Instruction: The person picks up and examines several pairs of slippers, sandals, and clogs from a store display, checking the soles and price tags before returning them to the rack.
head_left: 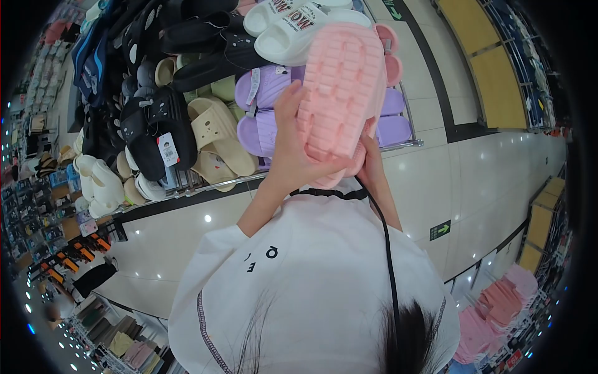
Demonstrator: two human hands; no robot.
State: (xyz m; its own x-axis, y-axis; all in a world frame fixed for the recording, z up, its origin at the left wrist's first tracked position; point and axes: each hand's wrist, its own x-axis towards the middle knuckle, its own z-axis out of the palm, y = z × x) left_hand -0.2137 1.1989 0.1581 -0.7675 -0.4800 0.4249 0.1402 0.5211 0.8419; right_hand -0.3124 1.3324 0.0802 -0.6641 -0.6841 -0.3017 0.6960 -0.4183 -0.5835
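Left hand [293, 156] and, seemingly, half-hidden right hand [372, 167] hold the pink slipper [341, 81] (probably light, pliant), best gripped edgewise.

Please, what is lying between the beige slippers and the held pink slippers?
In the head view, purple slippers lie between the beige slippers and the pink slippers; the left hand also shows there.

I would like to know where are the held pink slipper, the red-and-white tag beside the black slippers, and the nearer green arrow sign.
Pink slipper [341, 87]: head view, upturned sole.
Tag [167, 150]: head view, printed face.
Arrow sign [440, 230]: head view, middle.
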